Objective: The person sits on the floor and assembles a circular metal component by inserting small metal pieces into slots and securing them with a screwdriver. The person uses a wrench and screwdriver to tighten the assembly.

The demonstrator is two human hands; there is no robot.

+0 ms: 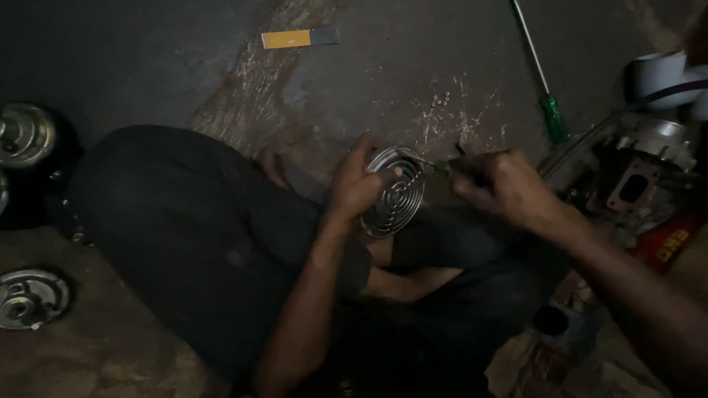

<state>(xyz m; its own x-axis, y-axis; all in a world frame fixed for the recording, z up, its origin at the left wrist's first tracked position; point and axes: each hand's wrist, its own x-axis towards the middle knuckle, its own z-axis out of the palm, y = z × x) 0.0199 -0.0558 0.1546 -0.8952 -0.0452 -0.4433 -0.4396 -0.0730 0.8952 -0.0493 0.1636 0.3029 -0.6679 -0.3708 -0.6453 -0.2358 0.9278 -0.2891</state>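
Round grille (398, 195) — left hand (354, 184)

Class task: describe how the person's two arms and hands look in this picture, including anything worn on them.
Both forearms are bare, with no sleeves in view. The left hand and the right hand wear no gloves. No watch, ring or bracelet shows, though the dim light makes small details hard to tell.

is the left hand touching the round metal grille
Touching. The head view shows the left hand wrapped over the left edge of the round metal grille, thumb lying across its concentric rings, with no gap between them.
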